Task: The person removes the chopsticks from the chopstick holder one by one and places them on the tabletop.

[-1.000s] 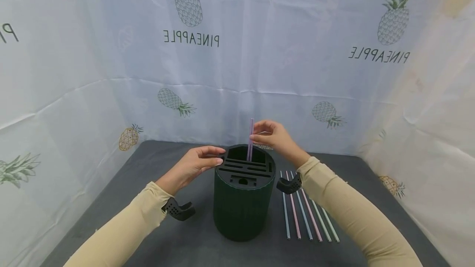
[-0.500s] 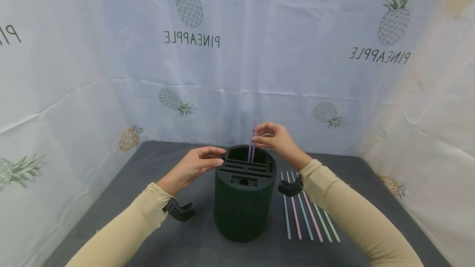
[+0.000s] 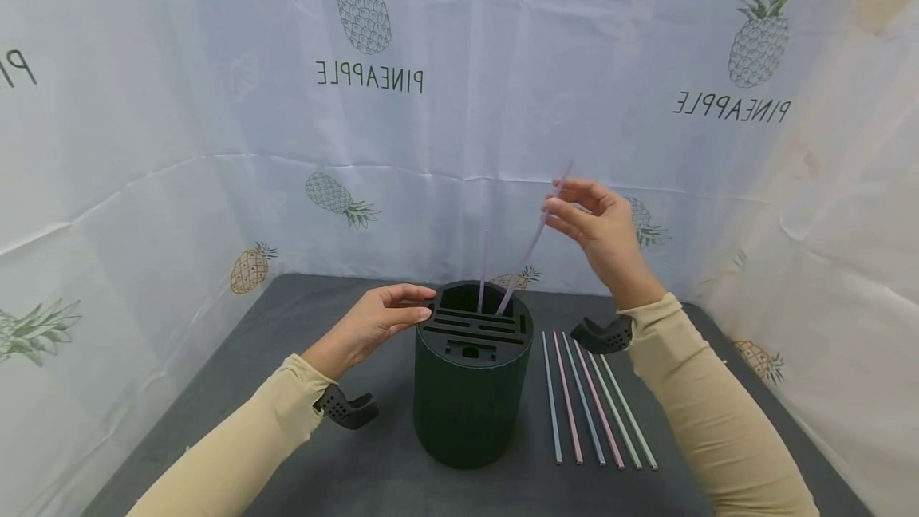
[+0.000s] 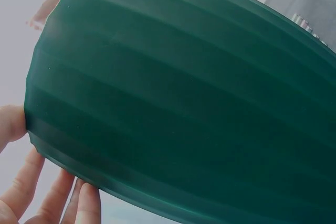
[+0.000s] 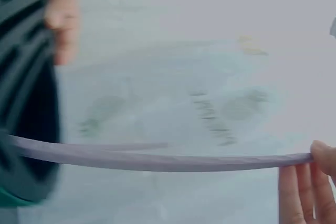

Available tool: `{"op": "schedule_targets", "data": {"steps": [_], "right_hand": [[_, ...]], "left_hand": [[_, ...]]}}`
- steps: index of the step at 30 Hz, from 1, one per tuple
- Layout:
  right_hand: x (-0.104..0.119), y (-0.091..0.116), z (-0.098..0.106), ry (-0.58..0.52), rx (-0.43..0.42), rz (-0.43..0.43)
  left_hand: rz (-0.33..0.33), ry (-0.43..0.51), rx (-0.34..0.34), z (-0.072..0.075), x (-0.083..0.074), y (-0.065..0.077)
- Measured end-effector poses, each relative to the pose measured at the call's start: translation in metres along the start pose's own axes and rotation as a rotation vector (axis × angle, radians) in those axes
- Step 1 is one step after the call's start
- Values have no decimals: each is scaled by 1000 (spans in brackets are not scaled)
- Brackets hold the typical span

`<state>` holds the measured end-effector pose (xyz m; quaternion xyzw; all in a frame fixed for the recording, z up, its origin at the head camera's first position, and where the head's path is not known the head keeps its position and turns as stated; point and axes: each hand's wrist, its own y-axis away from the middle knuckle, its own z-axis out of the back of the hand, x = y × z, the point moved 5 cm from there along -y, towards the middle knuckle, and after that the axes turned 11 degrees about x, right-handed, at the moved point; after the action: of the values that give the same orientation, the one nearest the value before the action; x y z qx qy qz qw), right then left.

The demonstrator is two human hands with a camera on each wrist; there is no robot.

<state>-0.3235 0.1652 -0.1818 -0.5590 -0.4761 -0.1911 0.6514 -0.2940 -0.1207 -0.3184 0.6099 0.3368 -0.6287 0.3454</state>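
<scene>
Purple straw (image 3: 530,248) (tilted) in right hand (image 3: 601,230)

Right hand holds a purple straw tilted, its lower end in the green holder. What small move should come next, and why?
Probably lift the purple straw a little more. The right hand pinches its top, but its lower end still sits inside the green holder, which the left hand touches at the rim.
</scene>
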Motion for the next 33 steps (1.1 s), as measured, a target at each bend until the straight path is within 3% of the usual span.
{"op": "schedule_targets", "data": {"steps": [7,11,13,17,25,31,33], "right_hand": [[42,3,38,-272,-202,210],[54,12,64,-337,-317,237],[55,17,78,-317,-357,220],[41,30,105,-240,-393,128],[-14,69,157,8,-349,-174],[-67,103,192,401,-238,-402],[-82,113,197,468,-206,-459]], "left_hand": [[2,0,0,0,0,1],[0,-3,5,1,0,0],[-4,-5,7,1,0,0],[-8,-2,8,1,1,0],[2,-3,6,2,1,1],[-2,-2,6,1,-1,2],[-1,1,6,1,-1,2]]}}
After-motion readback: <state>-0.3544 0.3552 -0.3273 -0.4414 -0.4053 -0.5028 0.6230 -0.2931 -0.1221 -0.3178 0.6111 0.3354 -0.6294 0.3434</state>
